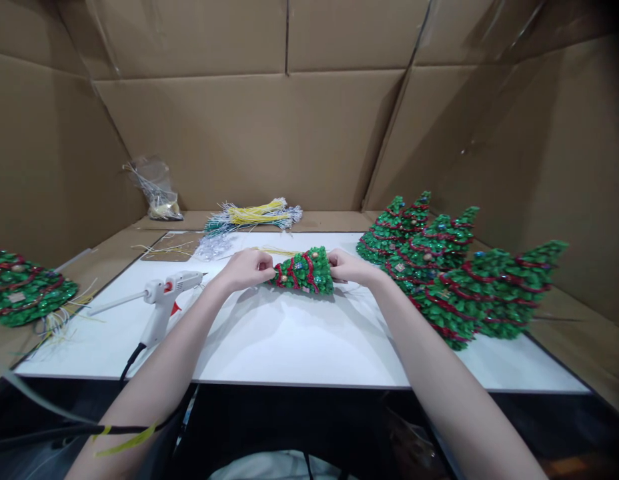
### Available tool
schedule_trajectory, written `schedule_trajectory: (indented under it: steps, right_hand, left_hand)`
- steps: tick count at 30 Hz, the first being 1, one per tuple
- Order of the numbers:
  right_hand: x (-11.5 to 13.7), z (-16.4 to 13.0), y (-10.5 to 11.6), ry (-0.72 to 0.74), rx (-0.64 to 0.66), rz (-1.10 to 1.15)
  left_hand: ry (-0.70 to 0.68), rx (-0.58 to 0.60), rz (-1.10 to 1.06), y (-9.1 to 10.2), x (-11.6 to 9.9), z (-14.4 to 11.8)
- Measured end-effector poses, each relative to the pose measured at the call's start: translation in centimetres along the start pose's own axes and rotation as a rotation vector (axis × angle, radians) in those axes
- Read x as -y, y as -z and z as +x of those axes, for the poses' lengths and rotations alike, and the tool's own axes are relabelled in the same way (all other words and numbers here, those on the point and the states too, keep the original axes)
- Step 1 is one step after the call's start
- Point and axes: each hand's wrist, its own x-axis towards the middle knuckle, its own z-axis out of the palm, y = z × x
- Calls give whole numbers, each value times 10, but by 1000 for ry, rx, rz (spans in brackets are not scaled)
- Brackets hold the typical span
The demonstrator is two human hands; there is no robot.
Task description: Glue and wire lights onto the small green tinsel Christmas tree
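Observation:
A small green Christmas tree (305,272) with red garland and tiny ornaments lies on its side over the white board (299,340), its tip to the left and its wide base to the right. My left hand (247,270) is closed with fingers pinched on the tip. At the base, my right hand (353,268) is closed on the rim, its fingertips partly hidden behind and inside the tree. Left of my left forearm, a white hot glue gun (164,300) stands with a glue stick in its back and its nozzle pointing right.
Several finished-looking trees (439,273) stand at the right, and another tree (29,287) is at the far left. Bundled white and yellow wires (259,217) lie at the back beside a clear plastic bag (157,193). Cardboard walls (249,133) surround the board. A black cable (132,360) runs from the glue gun.

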Motion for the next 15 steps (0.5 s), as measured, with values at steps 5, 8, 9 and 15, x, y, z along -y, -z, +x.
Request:
schedule_trajectory:
  steps: [5, 8, 9, 15]
  right_hand:
    - [1, 0, -1, -1, 8, -20]
    - [1, 0, -2, 26, 37, 9]
    - [1, 0, -2, 37, 48, 21]
    - [1, -1, -1, 67, 65, 17]
  left_hand:
    - [53, -42, -41, -7, 2, 4]
    - [134, -58, -105, -12, 4, 7]
    - [159, -64, -130, -14, 5, 8]
    - [271, -101, -180, -17, 2, 11]
